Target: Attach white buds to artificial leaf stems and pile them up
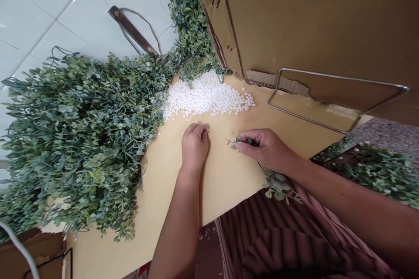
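My right hand (258, 146) is closed round an artificial eucalyptus sprig (278, 185). Small leaves poke out past its fingertips, and a longer leafy end hangs below the wrist toward my lap. To its left, my left hand (195, 137) is pinched together just above the tabletop; a tiny pale spot shows at the fingertips, too small to name. Just beyond that hand lies a heap of small white plastic pieces (206, 96). A thin white star-shaped bit (188, 121) shows by its knuckles. The two hands are apart.
A large mass of artificial greenery (88, 130) covers the table's left side, with more greenery (190, 17) behind the heap. A cardboard box (314, 22) stands at the back right, beside a bent wire frame (307, 117). A dark strap-like bar (131, 28) leans near the tiled wall.
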Tool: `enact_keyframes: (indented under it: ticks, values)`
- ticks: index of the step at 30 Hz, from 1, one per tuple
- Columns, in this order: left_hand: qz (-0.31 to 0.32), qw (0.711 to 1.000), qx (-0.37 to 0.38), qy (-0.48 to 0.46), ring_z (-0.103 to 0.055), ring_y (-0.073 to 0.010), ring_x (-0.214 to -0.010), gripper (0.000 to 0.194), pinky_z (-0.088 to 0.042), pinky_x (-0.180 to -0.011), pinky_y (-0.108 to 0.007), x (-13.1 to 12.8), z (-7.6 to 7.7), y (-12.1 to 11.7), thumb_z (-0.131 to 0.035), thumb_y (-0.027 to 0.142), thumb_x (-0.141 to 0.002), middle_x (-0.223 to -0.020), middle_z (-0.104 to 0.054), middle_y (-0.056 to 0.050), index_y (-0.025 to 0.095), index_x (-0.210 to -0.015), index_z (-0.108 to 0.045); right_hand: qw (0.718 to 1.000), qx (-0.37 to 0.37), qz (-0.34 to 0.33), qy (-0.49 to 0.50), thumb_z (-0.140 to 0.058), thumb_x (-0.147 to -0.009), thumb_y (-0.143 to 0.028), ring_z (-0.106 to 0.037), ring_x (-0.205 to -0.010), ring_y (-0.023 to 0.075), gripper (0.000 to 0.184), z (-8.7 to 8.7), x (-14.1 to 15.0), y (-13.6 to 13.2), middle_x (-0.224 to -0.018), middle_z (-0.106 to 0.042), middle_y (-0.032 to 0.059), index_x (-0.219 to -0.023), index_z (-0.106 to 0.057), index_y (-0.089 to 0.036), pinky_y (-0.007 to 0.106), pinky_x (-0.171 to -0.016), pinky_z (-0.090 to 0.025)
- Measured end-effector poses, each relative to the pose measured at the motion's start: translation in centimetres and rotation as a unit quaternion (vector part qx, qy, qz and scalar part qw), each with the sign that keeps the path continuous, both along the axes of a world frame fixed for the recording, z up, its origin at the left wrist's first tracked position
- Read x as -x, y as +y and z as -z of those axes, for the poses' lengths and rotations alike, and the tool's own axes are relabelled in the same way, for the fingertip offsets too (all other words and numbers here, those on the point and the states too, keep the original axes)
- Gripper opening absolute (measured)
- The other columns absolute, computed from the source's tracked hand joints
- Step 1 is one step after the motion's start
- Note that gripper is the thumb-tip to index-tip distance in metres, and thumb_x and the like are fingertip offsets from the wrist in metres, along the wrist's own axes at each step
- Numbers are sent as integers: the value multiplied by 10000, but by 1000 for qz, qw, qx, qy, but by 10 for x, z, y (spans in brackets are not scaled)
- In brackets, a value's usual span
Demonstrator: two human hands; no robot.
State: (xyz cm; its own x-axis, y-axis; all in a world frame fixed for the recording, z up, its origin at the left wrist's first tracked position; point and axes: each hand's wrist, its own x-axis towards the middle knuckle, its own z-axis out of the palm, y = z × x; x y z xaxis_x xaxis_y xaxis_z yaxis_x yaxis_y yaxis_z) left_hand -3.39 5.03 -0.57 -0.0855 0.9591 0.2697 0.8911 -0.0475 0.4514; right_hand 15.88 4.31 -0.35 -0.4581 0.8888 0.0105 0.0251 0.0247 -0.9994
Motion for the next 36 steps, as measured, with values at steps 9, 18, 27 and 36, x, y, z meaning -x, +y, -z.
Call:
enact_keyframes:
  ticks: [9,18,27,36]
  values:
    - [-28,876,72,-476,-566,-91,-562,209,-460,-581,-222,-36,-19,-31,-761,274,-573,-594,-630,9,149,-695,-647,1000,-5,-13,15,-572,-747,-386,-276,-500,71,291,1,2,-1,-528,-286,-48,-576,-540,-153,218,-453,-225]
    - [-34,826,78,-557,-569,-70,-572,233,-480,-606,-201,-49,-14,-46,-797,316,-547,-605,-658,11,179,-713,-707,999,-33,-6,5,-505,-765,-283,-365,-534,86,221,0,2,-2,-540,-403,-31,-603,-580,-152,214,-499,-311]
    - [-53,798,107,-591,-559,-70,-577,218,-458,-580,-197,-50,-7,-46,-783,298,-568,-618,-654,6,170,-722,-700,997,-75,27,2,-487,-753,-236,-449,-591,112,174,0,1,-1,-592,-490,-4,-602,-545,-172,232,-564,-376]
    - [-67,725,79,-681,-523,-22,-527,183,-416,-496,-139,-53,-8,-46,-749,236,-604,-645,-612,49,177,-719,-619,995,-84,42,-9,-485,-762,-201,-498,-637,114,122,5,4,-1,-663,-557,5,-694,-575,-156,229,-613,-398]
